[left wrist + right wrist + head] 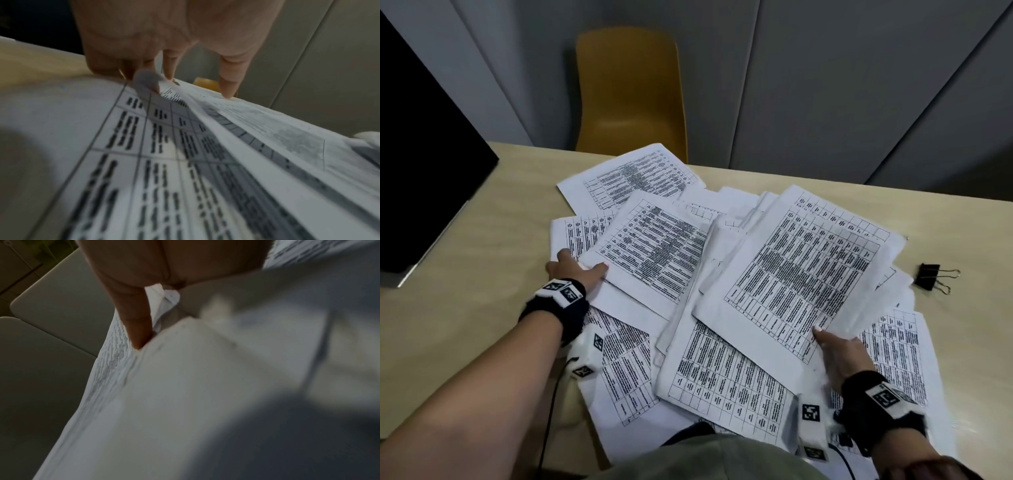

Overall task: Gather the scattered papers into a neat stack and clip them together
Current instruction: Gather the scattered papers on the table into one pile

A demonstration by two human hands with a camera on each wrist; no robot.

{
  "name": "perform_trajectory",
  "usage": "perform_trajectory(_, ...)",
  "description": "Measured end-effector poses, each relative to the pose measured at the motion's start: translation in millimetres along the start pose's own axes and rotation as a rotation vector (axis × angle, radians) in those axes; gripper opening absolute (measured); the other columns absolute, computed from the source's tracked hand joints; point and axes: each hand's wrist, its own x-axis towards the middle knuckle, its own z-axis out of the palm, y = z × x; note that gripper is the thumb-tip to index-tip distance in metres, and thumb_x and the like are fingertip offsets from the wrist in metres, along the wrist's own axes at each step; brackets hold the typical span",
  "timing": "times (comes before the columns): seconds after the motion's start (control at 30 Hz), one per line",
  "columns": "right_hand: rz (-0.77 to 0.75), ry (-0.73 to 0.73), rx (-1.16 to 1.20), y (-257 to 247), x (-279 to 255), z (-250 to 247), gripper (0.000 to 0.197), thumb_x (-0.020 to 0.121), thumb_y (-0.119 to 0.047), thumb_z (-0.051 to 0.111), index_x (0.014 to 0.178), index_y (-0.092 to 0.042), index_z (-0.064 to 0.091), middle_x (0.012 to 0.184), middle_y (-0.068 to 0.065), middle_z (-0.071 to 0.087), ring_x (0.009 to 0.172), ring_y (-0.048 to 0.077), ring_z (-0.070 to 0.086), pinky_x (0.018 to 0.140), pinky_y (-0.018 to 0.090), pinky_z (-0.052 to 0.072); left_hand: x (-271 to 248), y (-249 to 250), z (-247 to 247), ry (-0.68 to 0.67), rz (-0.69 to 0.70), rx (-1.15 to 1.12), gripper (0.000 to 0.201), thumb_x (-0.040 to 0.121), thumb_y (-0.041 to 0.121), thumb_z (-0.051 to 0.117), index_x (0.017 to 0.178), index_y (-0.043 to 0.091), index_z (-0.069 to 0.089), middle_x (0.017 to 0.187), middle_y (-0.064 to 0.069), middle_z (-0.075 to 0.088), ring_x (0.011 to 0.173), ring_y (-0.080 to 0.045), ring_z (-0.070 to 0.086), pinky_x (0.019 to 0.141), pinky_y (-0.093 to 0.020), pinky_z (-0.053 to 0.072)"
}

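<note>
Papers (726, 274) are lying thin, floppy and slippery on the table (465, 274); left hand (577, 270) is pinching one sheet's corner, right hand (842, 356) is gripping a bundle's edge; squaring the edges looks safest.

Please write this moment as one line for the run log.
papers scattered, overlapping | left hand grips sheet | right hand grips bundle | binder clip unused

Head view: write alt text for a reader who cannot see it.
Two hands gather printed papers scattered across a light wooden table: the left hand grips one sheet's corner, the right hand holds a bundle's near edge. A black binder clip lies unused to the right; a yellow chair stands beyond.
</note>
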Motion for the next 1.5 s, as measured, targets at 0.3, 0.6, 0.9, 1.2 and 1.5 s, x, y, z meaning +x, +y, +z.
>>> perform_trajectory(0.3, -0.014, 0.001, -0.046, 1, 4, -2, 0.033, 0.086, -0.010, 0.059, 0.103, 0.018, 0.057, 0.034, -0.004, 0.044, 0.023, 0.002, 0.036, 0.028, 0.011, 0.032, -3, -8, 20, -0.207, 0.043, -0.209, 0.068, 0.072, 0.024, 0.077, 0.131, 0.006, 0.048, 0.135, -0.011, 0.054, 0.116, -0.028, 0.054, 0.097, -0.032, 0.040)
perform_trajectory(0.6, 0.025, 0.039, -0.082, 4, 11, -3, 0.028, 0.087, -0.015, 0.061, 0.074, 0.009, 0.056, 0.025, -0.010, 0.032, 0.020, 0.004, 0.027, 0.025, 0.010, 0.024, -8, -27, -12, -0.166, 0.143, 0.062, 0.075, 0.069, 0.027, 0.080, 0.133, 0.009, 0.046, 0.135, -0.014, 0.053, 0.120, -0.032, 0.052, 0.100, -0.035, 0.041)
perform_trajectory(0.9, 0.038, 0.063, -0.163, 20, 33, -11, 0.033, 0.078, -0.031, 0.071, 0.081, -0.003, 0.054, 0.021, -0.011, 0.036, 0.016, 0.001, 0.030, 0.026, 0.008, 0.025, -35, -89, -11, -0.114, -0.221, -0.716, 0.063, 0.065, -0.002, 0.075, 0.121, 0.006, 0.049, 0.122, -0.022, 0.059, 0.085, -0.034, 0.068, 0.063, -0.053, 0.055)
perform_trajectory(1.2, 0.042, -0.012, -0.178, 29, 43, -25, 0.098, 0.050, -0.056, 0.075, 0.123, 0.003, 0.049, 0.022, -0.017, 0.039, 0.015, 0.001, 0.030, 0.029, 0.006, 0.027, -34, -61, 16, -0.064, -0.295, -0.990, 0.081, 0.061, 0.082, 0.054, 0.100, 0.012, 0.064, 0.097, -0.016, 0.069, 0.090, -0.032, 0.065, 0.093, -0.054, 0.046)
perform_trajectory(1.5, 0.065, 0.013, -0.203, 18, 37, -12, 0.042, 0.081, -0.026, 0.067, 0.058, -0.013, 0.035, 0.022, -0.008, 0.028, 0.016, 0.006, 0.025, 0.025, 0.006, 0.023, -78, -25, 39, -0.129, -0.184, -0.598, 0.088, 0.068, 0.048, 0.075, 0.133, -0.002, 0.042, 0.127, -0.012, 0.054, 0.115, -0.030, 0.052, 0.095, -0.035, 0.041)
